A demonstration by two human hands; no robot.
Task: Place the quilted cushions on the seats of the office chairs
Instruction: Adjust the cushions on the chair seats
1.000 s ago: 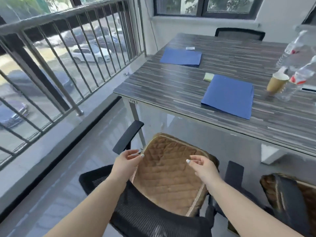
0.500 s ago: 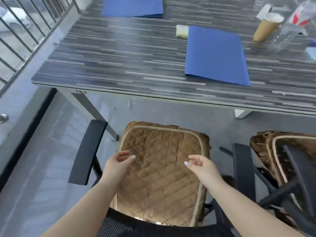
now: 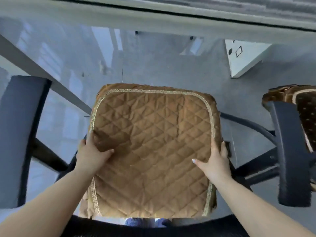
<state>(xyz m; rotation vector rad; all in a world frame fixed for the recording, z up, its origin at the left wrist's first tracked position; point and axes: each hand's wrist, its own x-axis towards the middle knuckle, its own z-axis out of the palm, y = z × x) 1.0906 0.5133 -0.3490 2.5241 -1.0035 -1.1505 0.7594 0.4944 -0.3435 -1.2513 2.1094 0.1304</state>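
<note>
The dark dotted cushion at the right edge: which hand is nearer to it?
Right. The right hand grips the tan cushion's right edge, nearer the dark dotted cushion; the left hand grips its left edge, farther away.

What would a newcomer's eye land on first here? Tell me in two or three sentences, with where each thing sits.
The tan quilted cushion fills the centre of the view, lying on the office chair's seat between its two dark armrests. The left hand and the right hand grip its left and right edges, thumbs on top. At the far right edge, a darker brown cushion lies on a neighbouring chair.
</note>
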